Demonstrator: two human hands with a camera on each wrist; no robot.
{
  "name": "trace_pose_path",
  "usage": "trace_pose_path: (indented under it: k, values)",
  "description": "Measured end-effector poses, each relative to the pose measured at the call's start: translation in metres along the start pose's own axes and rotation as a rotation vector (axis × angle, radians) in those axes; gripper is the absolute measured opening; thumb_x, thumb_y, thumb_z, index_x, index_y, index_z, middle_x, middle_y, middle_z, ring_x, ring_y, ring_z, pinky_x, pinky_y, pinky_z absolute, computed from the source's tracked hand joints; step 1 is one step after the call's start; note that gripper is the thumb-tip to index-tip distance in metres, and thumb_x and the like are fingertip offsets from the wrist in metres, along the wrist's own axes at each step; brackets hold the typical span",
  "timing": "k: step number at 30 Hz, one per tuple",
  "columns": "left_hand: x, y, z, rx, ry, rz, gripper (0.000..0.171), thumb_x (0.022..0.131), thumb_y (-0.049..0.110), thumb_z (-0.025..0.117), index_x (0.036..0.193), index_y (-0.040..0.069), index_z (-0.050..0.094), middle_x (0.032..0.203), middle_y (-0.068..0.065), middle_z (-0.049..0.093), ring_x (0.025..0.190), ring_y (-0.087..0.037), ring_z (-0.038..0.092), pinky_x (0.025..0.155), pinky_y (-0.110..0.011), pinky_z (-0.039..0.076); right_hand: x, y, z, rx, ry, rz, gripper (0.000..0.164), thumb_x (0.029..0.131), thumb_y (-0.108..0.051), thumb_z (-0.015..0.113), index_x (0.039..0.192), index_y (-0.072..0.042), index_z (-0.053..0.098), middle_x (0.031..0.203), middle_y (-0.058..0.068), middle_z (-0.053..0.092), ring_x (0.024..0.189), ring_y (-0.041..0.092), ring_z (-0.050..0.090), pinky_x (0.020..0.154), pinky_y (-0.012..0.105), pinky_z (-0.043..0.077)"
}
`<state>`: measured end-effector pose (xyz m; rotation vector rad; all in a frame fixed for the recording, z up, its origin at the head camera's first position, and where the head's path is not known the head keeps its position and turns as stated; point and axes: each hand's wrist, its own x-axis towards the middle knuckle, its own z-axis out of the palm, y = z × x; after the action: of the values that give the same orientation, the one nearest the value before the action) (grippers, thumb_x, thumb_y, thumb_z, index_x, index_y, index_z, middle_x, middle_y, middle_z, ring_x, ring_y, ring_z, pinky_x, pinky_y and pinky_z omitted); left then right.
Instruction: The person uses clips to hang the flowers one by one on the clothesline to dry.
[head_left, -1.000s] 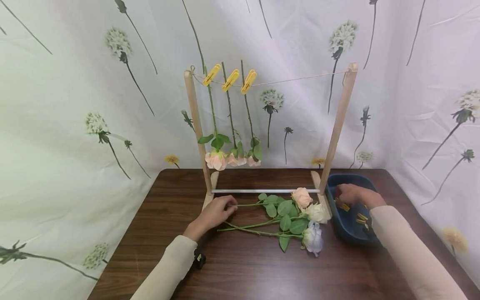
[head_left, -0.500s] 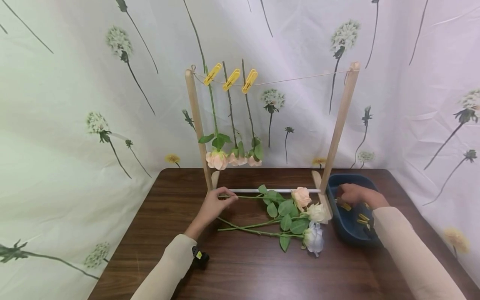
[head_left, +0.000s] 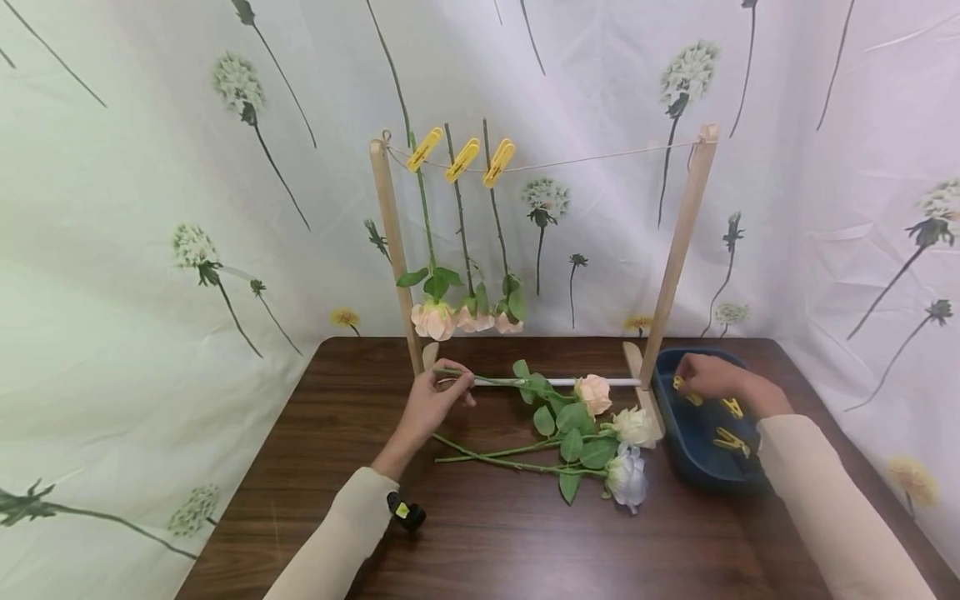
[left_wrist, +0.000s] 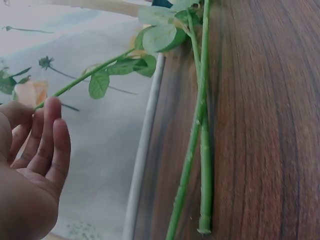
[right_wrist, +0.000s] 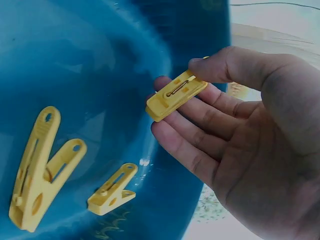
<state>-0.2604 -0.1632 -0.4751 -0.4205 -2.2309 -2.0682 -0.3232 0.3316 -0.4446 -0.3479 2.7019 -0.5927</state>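
Note:
My left hand (head_left: 437,402) pinches the stem of a peach rose (head_left: 594,394) near its cut end. The stem end is raised, and the bloom points right, low over the table. In the left wrist view its leaves (left_wrist: 100,82) hang from the slanting stem. Over the blue basin (head_left: 684,462), my right hand (head_left: 720,383) holds a yellow clothespin (right_wrist: 177,95) between thumb and fingers. More yellow clothespins (right_wrist: 37,170) lie on the basin floor. A white rose (head_left: 635,426) and a pale lavender rose (head_left: 626,477) lie on the table with crossed stems (left_wrist: 185,190).
A wooden frame (head_left: 678,250) carries a string (head_left: 592,158) across its top. Three peach roses (head_left: 432,319) hang head down from it on yellow clothespins (head_left: 462,160). A pale rod (head_left: 558,382) joins the posts low down. Behind hangs a flower-print cloth (head_left: 600,83).
My left hand has moved up and away from me, lifting the peach rose's stem, and its bloom has shifted slightly left. My right hand has risen a little in the basin with a clothespin.

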Motion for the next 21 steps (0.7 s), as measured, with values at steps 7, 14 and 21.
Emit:
trace_pose_path:
  k: [7, 14, 21]
  values:
    - [0.003, 0.008, 0.010, -0.056, -0.062, 0.109, 0.026, 0.115, 0.019, 0.051, 0.125, -0.004, 0.045, 0.133, -0.035, 0.068, 0.105, -0.043, 0.078, 0.092, -0.053, 0.064, -0.003, -0.005, -0.004, 0.040, 0.020, -0.013, 0.035, 0.098, -0.019, 0.070, 0.122, 0.003, 0.058, 0.109, 0.017, 0.070, 0.094, 0.026, 0.067, 0.078, 0.041, 0.058]
    - [0.005, 0.014, 0.020, -0.107, -0.070, 0.186, 0.023, 0.115, 0.013, 0.048, 0.127, -0.005, 0.041, 0.129, -0.039, 0.067, 0.111, -0.039, 0.076, 0.098, -0.043, 0.063, -0.012, -0.017, -0.008, 0.099, 0.032, -0.072, 0.033, 0.100, -0.017, 0.064, 0.122, 0.004, 0.053, 0.102, 0.018, 0.069, 0.089, 0.027, 0.066, 0.074, 0.038, 0.055]
    - [0.007, 0.023, 0.031, -0.135, -0.013, 0.131, 0.024, 0.106, 0.002, 0.064, 0.126, -0.009, 0.061, 0.128, -0.037, 0.065, 0.099, -0.009, 0.075, 0.095, -0.029, 0.063, -0.020, -0.031, -0.014, 0.116, 0.069, -0.037, 0.031, 0.111, -0.025, 0.047, 0.124, 0.003, 0.046, 0.104, 0.016, 0.059, 0.087, 0.026, 0.061, 0.072, 0.037, 0.052]
